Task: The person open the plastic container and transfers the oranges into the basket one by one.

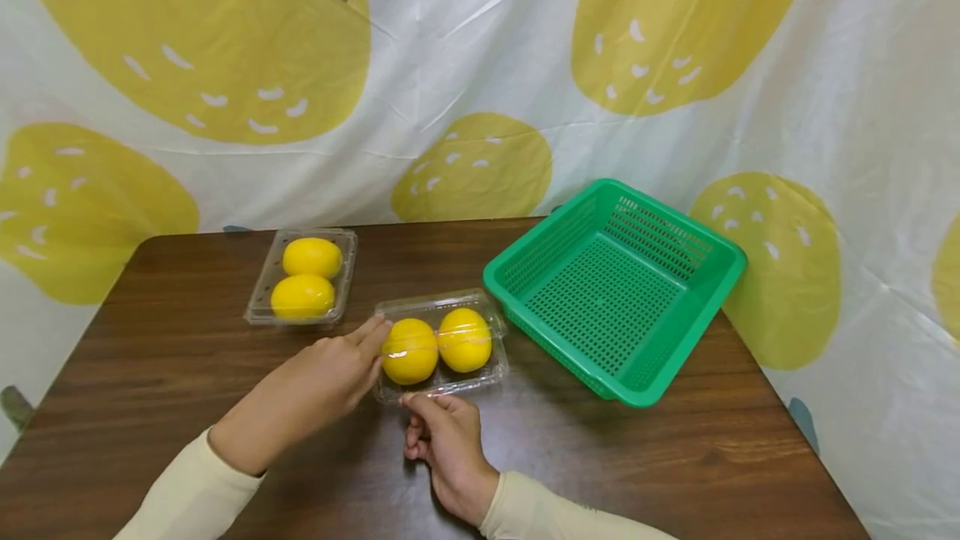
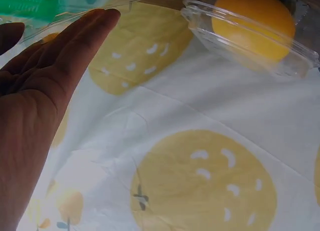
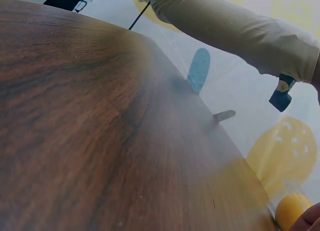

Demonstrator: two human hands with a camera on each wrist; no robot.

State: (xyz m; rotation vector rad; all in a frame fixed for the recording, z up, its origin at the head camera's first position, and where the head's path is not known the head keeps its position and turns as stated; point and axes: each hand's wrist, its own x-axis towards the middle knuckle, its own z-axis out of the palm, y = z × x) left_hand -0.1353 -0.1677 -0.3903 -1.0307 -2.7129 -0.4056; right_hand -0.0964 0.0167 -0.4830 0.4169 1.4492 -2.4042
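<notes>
A lidded clear plastic fruit box [image 1: 442,390] with two round yellow fruits [image 1: 465,340] lies near the middle of the wooden table. My left hand [image 1: 318,382] rests along its left side, fingertips at the box's edge beside one fruit. In the left wrist view the fingers [image 2: 82,48] of that hand run straight. At the front edge of the box, my right hand [image 1: 452,448] pinches the plastic rim between thumb and forefinger, its other fingers curled under. Only a bit of the right hand [image 3: 309,220] shows in the right wrist view.
Toward the back left stands a second clear box [image 1: 258,298] holding two yellow fruits. A green perforated basket [image 1: 517,311] sits right of the middle, its corner close to the nearer box. Behind the brown table [image 1: 675,473] hangs a white cloth [image 1: 465,40] with yellow fruit prints.
</notes>
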